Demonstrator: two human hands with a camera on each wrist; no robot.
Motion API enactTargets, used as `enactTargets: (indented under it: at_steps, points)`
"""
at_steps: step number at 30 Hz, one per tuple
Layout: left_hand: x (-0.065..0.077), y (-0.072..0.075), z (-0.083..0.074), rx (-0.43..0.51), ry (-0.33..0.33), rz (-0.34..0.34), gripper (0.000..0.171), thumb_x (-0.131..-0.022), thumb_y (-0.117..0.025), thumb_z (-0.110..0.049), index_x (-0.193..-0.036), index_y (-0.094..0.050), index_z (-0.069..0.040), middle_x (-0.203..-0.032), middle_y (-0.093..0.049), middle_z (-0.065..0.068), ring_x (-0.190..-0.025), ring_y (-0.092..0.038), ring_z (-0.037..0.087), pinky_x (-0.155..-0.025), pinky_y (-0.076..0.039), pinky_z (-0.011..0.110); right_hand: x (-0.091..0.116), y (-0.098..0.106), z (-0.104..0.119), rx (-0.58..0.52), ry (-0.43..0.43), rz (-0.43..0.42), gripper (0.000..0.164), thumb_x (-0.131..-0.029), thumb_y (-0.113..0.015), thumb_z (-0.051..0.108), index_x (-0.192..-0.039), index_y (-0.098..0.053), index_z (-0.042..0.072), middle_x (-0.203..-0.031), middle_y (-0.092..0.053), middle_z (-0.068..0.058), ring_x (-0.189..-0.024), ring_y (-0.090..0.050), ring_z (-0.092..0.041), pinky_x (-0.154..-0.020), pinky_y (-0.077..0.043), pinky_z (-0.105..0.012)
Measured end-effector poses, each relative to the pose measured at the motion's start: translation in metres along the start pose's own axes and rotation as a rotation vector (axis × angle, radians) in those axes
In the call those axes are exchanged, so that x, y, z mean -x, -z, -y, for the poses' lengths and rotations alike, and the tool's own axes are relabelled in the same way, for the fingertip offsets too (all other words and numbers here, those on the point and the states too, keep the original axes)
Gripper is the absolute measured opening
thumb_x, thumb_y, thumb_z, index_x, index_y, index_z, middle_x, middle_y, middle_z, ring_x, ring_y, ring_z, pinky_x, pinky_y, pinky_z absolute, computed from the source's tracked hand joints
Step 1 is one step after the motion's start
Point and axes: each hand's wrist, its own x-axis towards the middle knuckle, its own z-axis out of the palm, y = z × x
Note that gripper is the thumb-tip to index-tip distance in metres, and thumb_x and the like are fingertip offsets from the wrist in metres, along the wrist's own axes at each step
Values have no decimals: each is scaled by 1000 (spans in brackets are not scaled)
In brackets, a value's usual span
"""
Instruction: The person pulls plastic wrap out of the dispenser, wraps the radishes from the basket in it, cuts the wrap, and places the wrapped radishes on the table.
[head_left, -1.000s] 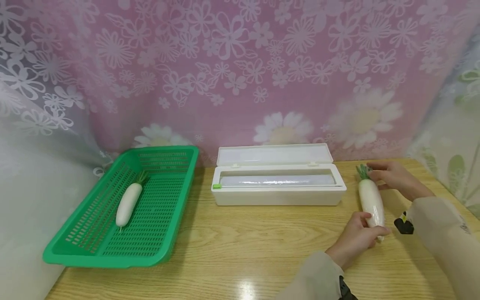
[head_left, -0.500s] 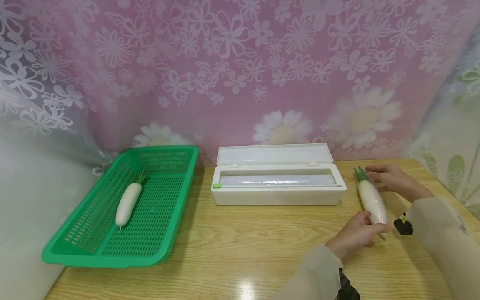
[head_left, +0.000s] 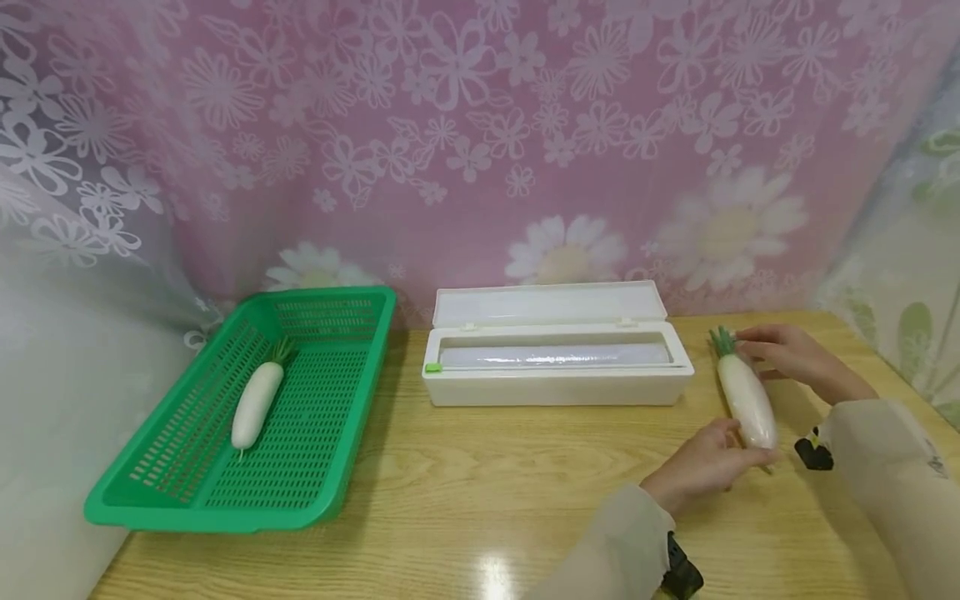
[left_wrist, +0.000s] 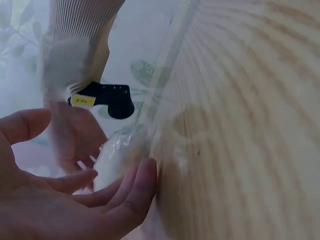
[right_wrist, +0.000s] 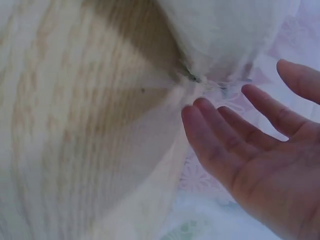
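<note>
A white radish (head_left: 746,400) with cut green tops lies at the right of the table, its glossy surface wrapped in clear film. My left hand (head_left: 708,462) is at the radish's lower end, fingers relaxed and thumb spread from them. In the left wrist view the fingertips are right beside the wrapped radish (left_wrist: 117,152). Over by the leafy end is my right hand (head_left: 798,358). The right wrist view shows that hand (right_wrist: 265,160) with its fingers extended and slightly apart, gripping nothing, near the large pale radish (right_wrist: 225,35).
A white cling film box (head_left: 558,387) stands at the back centre, lid up, with a film roll (head_left: 555,357) inside. At the left, a green plastic basket (head_left: 341,467) holds another white radish (head_left: 257,406). A floral curtain (head_left: 465,167) hangs behind the wooden table (head_left: 480,492).
The radish has turned slightly, and its lower end has shifted a little right. My left hand has drawn slightly left off that end. The right hand has stayed by the leafy tops.
</note>
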Motion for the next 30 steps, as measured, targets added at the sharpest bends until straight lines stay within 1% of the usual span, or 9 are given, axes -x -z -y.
enactTargets:
  at_steps: [4, 8, 11, 16, 18, 22, 25, 27, 30]
  points:
    - [4, 12, -3, -197, -35, 35, 27, -98, -66, -29, -122, -69, -18, -96, -64, -10, -75, -57, 5, -67, -47, 24, 6, 5, 0, 46, 2, -48, 59, -112, -34, 25, -144, -28, -24, -141, -31, -48, -124, -41, -63, -94, -48, -62]
    - [10, 33, -11, -399, -172, 78, 22, -101, -62, -31, -114, -74, -19, -89, -66, -15, -73, -60, -1, -64, -47, 18, 12, 8, 8, 79, 2, -125, 60, -111, -37, 30, -143, -34, -20, -141, -33, -46, -122, -42, -62, -91, -45, -66]
    - [21, 53, -16, -487, -267, 76, 22, -103, -60, -30, -115, -74, -18, -89, -65, -16, -74, -59, -4, -64, -46, 14, 15, 6, 16, 91, 43, -219, 56, -110, -42, 30, -140, -42, -17, -138, -40, -44, -119, -45, -61, -86, -46, -66]
    - [39, 89, -20, -519, -437, 25, 23, -105, -59, -25, -116, -74, -12, -100, -68, -13, -86, -57, -6, -76, -45, 11, 17, -6, 29, 152, 172, -390, 39, -105, -56, 21, -123, -61, -13, -118, -61, -38, -105, -57, -55, -70, -54, -46]
    - [45, 102, -20, -538, -502, -11, 22, -105, -59, -22, -114, -74, -10, -101, -70, -9, -87, -57, -5, -77, -45, 11, 19, -11, 35, 174, 201, -418, 35, -104, -58, 19, -119, -64, -13, -114, -63, -37, -103, -58, -55, -70, -54, -47]
    - [57, 128, -22, -567, -569, -98, 20, -105, -59, -19, -112, -75, -9, -99, -72, -5, -84, -58, -4, -72, -46, 13, 22, -16, 47, 194, 227, -429, 34, -105, -59, 19, -118, -65, -12, -116, -62, -37, -106, -56, -56, -78, -46, -66]
    - [65, 148, -23, -538, -606, -159, 18, -104, -60, -15, -109, -75, -6, -99, -73, 1, -81, -60, 0, -70, -49, 16, 23, -18, 56, 193, 249, -429, 32, -104, -60, 17, -117, -66, -11, -117, -62, -37, -105, -56, -56, -78, -47, -66]
    - [70, 161, -22, -530, -629, -197, 17, -103, -60, -12, -107, -75, -5, -99, -74, 4, -81, -62, 2, -71, -51, 18, 24, -20, 60, 188, 272, -438, 28, -102, -62, 14, -115, -68, -11, -116, -63, -36, -103, -59, -53, -77, -54, -52]
    - [76, 178, -18, -512, -644, -244, 16, -103, -61, -9, -107, -74, -1, -101, -74, 10, -82, -64, 8, -74, -52, 21, 25, -24, 65, 167, 302, -438, 24, -100, -65, 9, -113, -69, -10, -114, -65, -33, -93, -66, -22, -72, -54, -24]
